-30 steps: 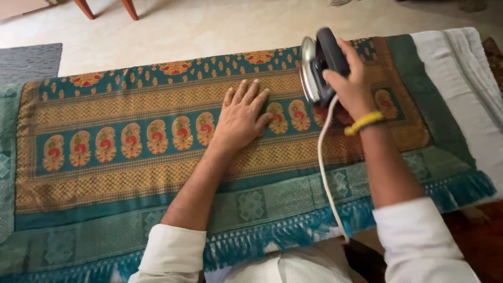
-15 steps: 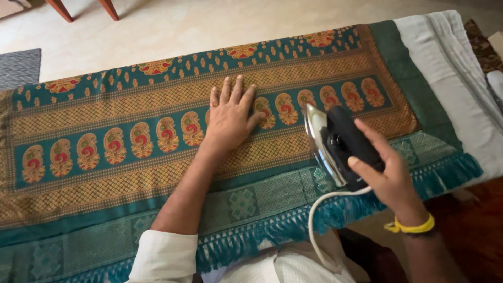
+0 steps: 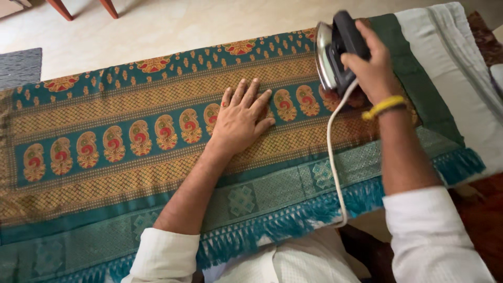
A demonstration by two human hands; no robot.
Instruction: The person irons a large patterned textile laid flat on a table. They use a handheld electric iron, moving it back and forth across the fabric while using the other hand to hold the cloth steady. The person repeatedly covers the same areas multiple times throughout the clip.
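We see two hands at work over one patterned cloth (image 3: 131, 105), teal with gold bands, which lies spread across a white padded bench (image 3: 461, 78). Our left hand (image 3: 241, 118) rests flat on the cloth near the middle of the view, palm down, its fingers (image 3: 246, 94) released and spread, pointing toward 12 o'clock. Our right hand (image 3: 374, 68) sits at about 2 o'clock from the left one, its fingers clenched around the black handle of one electric iron (image 3: 335, 52). The iron is tipped up on its side, its shiny soleplate facing 9 o'clock, at the far right end of the cloth. One white cord (image 3: 332, 157) runs from the iron toward 6 o'clock, crossing the cloth's fringe (image 3: 293, 220). One yellow band (image 3: 385, 105) circles the right wrist. In the row of paisley motifs we count about nine showing, with the left hand covering part of the row. At 11 o'clock two wooden chair legs (image 3: 86, 8) stand on the pale floor (image 3: 173, 26), and one grey mat (image 3: 21, 65) lies at 10 o'clock.
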